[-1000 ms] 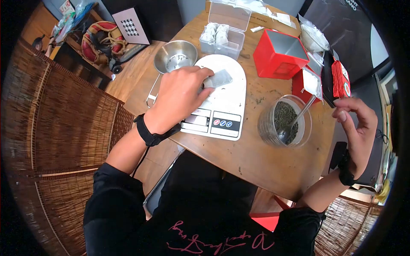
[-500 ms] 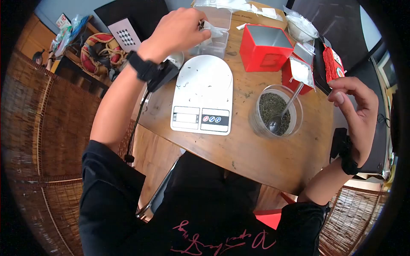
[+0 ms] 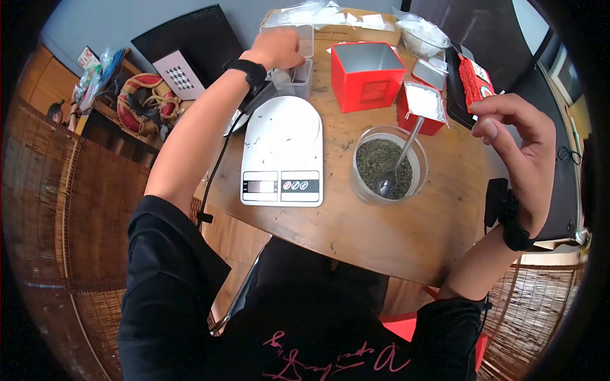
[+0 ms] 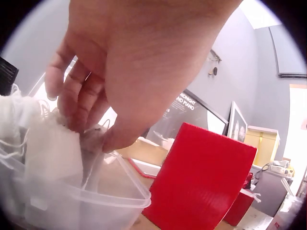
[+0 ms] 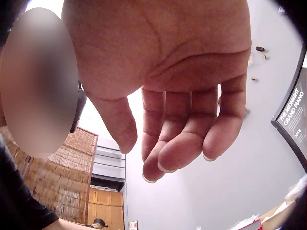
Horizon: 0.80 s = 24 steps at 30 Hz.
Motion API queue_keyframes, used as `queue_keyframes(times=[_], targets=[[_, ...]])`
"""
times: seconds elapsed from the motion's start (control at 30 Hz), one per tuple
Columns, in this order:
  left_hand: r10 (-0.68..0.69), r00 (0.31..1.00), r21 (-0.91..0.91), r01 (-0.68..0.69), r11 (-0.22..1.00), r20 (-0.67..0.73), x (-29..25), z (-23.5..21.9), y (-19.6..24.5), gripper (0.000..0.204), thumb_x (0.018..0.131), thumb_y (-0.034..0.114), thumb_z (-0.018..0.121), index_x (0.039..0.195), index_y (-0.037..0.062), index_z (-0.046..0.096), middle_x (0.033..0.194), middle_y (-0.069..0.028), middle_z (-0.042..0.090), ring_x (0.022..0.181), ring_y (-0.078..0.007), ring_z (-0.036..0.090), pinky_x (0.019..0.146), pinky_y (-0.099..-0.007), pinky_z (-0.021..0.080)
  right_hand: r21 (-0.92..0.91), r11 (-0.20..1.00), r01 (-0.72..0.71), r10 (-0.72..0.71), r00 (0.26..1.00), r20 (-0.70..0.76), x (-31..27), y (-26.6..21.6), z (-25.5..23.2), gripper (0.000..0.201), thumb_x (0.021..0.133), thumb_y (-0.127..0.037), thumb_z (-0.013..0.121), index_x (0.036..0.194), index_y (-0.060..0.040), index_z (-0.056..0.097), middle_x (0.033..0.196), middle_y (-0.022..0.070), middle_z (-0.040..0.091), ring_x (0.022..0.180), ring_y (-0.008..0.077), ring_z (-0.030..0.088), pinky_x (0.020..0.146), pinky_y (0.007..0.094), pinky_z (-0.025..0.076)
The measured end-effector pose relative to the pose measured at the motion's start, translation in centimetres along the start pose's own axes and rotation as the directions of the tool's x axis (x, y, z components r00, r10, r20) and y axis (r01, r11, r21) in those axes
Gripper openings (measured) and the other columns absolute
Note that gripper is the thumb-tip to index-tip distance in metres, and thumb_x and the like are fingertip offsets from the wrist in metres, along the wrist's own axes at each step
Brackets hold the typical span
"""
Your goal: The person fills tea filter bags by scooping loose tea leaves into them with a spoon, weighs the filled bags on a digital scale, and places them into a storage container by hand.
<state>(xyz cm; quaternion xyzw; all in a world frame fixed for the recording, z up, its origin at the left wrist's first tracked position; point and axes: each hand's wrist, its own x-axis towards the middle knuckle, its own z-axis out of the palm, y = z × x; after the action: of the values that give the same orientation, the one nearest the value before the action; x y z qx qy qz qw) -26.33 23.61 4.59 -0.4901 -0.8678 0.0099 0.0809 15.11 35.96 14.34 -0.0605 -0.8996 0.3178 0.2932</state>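
Note:
My left hand (image 3: 276, 49) is over the clear plastic box (image 4: 115, 211) at the back of the table. Thumb and fingers pinch the top of a small filled tea bag (image 4: 91, 143), which hangs within the box's rim. Other white drawstring tea bags (image 4: 53, 153) stand beside it, partly behind the fingers. My right hand (image 3: 524, 149) is raised at the table's right side, its fingers loosely bent and holding nothing. Nearest to it are a clear tub (image 3: 362, 190) of dried leaves with a metal spoon (image 3: 406, 149) in it and a red packet (image 3: 475, 86).
A white kitchen scale (image 3: 283, 140) with scattered leaf bits lies in front of the box. An open red tin (image 3: 365, 82) and a smaller red box (image 3: 422, 111) holding white bags stand right of it. A bowl (image 3: 424, 39) sits at the back right.
My left hand has carried the bag from above the scale back to the plastic box and lowered it in. The right hand stays raised, with little movement.

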Motion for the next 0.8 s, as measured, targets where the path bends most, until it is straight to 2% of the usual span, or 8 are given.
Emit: queue_keyframes(times=[0.17,0.2,0.3,0.37,0.43,0.5,0.63,0.8], targets=[[0.022,1.0,0.007,-0.022,1.0,-0.006,-0.9,-0.3,0.5,0.045,0.076,0.042,0.084,0.109,0.013,0.076,0.102,-0.0087,0.077,0.101,-0.0295,0.073,0.089,-0.0426,0.057,0.016,1.0,0.026,-0.026,0.999,-0.02,-0.2,0.2,-0.4,0.017,0.092,-0.014,0.075,0.102,-0.0005,0.075,0.085,0.0007,0.072,0.079,0.0056,0.062,0.072,0.0213,0.043],[0.017,1.0,-0.005,-0.017,1.0,0.001,-0.9,-0.2,0.5,0.047,0.072,0.037,0.088,0.11,0.0128,0.076,0.102,-0.0078,0.077,0.1,-0.0289,0.073,0.088,-0.0421,0.057,0.016,1.0,0.022,-0.021,0.999,-0.025,-0.2,0.2,-0.6,0.017,0.092,-0.014,0.075,0.102,-0.0005,0.075,0.085,0.0007,0.072,0.079,0.0056,0.062,0.072,0.0213,0.043],[0.089,0.995,0.022,-0.089,0.996,-0.032,-0.8,0.2,0.2,0.044,0.07,0.029,0.087,0.11,0.012,0.076,0.102,-0.0083,0.077,0.1,-0.0299,0.073,0.087,-0.0421,0.058,-0.065,0.998,0.001,0.0,1.0,0.015,-0.1,0.3,-0.7,0.021,0.094,-0.018,0.071,0.104,0.0004,0.074,0.089,0.0045,0.07,0.079,0.0099,0.065,0.072,0.0249,0.047],[0.144,0.981,0.026,-0.142,0.99,-0.132,-0.5,1.3,0.2,0.036,0.067,0.021,0.088,0.101,0.0129,0.079,0.098,-0.0121,0.077,0.097,-0.033,0.073,0.084,-0.0443,0.058,0.08,0.997,-0.02,0.02,1.0,0.002,-0.1,0.8,-0.7,0.021,0.095,-0.018,0.07,0.105,0.0001,0.074,0.088,0.0042,0.07,0.08,0.0099,0.065,0.072,0.0248,0.047],[0.174,0.972,0.044,-0.169,0.985,-0.156,-0.6,1.4,0.3,0.033,0.068,0.018,0.087,0.1,0.0127,0.079,0.097,-0.0134,0.077,0.096,-0.0341,0.073,0.083,-0.0452,0.058,0.079,0.997,-0.025,0.025,1.0,0.006,0.0,1.4,-1.1,0.02,0.095,-0.017,0.07,0.105,-0.0002,0.074,0.088,0.0039,0.07,0.08,0.0095,0.065,0.071,0.0245,0.047],[0.193,0.969,0.055,-0.187,0.981,-0.153,-0.4,1.5,0.1,0.031,0.07,0.019,0.087,0.099,0.0119,0.079,0.099,-0.0132,0.077,0.096,-0.0336,0.073,0.082,-0.0441,0.058,0.153,0.988,0.001,0.0,1.0,-0.005,0.2,2.2,-1.1,0.018,0.097,-0.013,0.072,0.106,0.0019,0.074,0.086,0.0012,0.071,0.081,0.0043,0.064,0.074,0.0196,0.05],[0.24,0.96,0.032,-0.238,0.971,-0.141,-0.1,1.4,-0.5,0.033,0.071,0.02,0.087,0.102,0.011,0.078,0.1,-0.0123,0.077,0.096,-0.0328,0.073,0.082,-0.043,0.058,0.176,0.984,-0.022,0.021,1.0,0.01,0.5,2.9,-1.1,0.019,0.097,-0.014,0.073,0.108,0.0025,0.074,0.087,0.0008,0.072,0.081,0.0033,0.064,0.073,0.0192,0.05],[0.18,0.967,-0.067,-0.195,0.979,-0.179,-0.5,0.7,-0.4,0.034,0.072,0.025,0.089,0.098,0.0095,0.072,0.094,-0.0077,0.077,0.094,-0.0311,0.073,0.08,-0.0435,0.057,0.195,0.98,-0.03,0.027,0.999,0.022,0.7,3.1,-1.0,0.019,0.097,-0.014,0.073,0.107,0.0027,0.074,0.088,0.0011,0.072,0.08,0.0035,0.063,0.072,0.0196,0.05]])
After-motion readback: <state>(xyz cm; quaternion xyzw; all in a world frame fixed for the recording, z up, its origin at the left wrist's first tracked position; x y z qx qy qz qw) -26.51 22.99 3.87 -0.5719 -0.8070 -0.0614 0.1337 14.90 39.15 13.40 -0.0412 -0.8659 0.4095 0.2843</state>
